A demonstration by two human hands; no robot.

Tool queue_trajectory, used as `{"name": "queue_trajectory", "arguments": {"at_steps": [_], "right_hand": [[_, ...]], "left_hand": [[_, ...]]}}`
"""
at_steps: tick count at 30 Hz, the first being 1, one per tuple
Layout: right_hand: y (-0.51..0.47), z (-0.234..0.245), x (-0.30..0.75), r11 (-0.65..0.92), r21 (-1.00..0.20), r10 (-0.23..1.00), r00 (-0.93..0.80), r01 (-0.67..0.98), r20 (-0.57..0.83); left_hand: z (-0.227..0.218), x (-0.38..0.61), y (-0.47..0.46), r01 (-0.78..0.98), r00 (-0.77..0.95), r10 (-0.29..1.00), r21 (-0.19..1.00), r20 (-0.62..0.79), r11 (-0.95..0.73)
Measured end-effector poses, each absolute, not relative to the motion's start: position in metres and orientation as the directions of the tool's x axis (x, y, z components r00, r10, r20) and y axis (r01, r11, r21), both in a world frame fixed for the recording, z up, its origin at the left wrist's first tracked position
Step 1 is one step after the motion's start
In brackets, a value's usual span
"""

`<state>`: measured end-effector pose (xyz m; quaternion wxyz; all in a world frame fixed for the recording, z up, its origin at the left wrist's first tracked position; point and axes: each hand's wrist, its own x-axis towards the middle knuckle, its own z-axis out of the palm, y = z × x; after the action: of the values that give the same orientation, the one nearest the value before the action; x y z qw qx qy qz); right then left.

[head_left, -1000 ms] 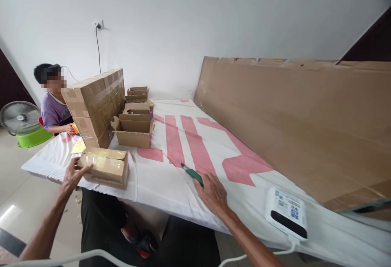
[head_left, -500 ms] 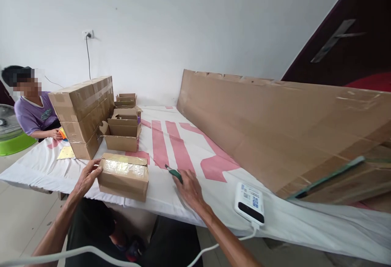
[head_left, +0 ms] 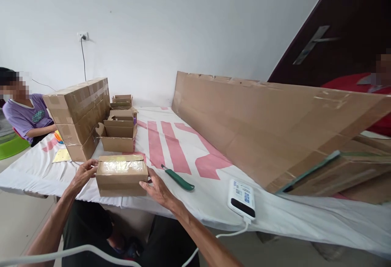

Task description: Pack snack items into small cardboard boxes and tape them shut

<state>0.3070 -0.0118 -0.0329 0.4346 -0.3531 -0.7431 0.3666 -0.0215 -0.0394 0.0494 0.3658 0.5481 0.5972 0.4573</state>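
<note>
A small cardboard box (head_left: 122, 176) with shiny clear tape along its top rests at the table's front edge, between my two hands. My left hand (head_left: 84, 174) grips its left end, the fingertips at the upper corner. Against the right end is my right hand (head_left: 157, 187), its thumb on the front face and its fingers around the side. Right of that hand, a utility knife (head_left: 179, 180) with a green handle lies on the cloth, touched by neither hand.
Taped boxes form a stack (head_left: 81, 116) at the left, beside open cardboard boxes (head_left: 117, 136). A large cardboard panel (head_left: 259, 132) leans along the right. A white device (head_left: 241, 199) with a cable lies near the front edge. People sit at far left (head_left: 27, 116) and far right (head_left: 351, 81).
My right hand has let go of the utility knife, leaving it on the table, and has moved left onto the box's right end. My left hand stays at the box's left end.
</note>
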Motion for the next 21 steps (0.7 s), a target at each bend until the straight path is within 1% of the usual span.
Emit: {"name": "queue_trajectory", "arguments": {"at_steps": [3,8,16,21], "right_hand": [[-0.001,-0.042,0.307,0.493,-0.848,0.845,-0.341,0.196,0.413],[0.005,-0.046,0.312,0.495,-0.844,0.845,-0.341,0.207,0.412],[0.022,-0.048,0.308,0.512,-0.811,0.843,-0.344,0.282,0.413],[0.013,-0.056,0.319,0.559,-0.752,0.816,-0.391,0.350,0.425]], "left_hand": [[0.051,-0.014,-0.035,0.301,-0.110,0.992,0.953,0.063,-0.027],[0.055,-0.002,-0.029,0.194,-0.015,1.000,0.981,0.002,0.001],[0.048,0.007,-0.009,0.168,-0.109,0.993,0.985,0.041,-0.023],[0.043,0.009,-0.009,0.100,-0.064,0.996,0.994,0.057,-0.051]]}}
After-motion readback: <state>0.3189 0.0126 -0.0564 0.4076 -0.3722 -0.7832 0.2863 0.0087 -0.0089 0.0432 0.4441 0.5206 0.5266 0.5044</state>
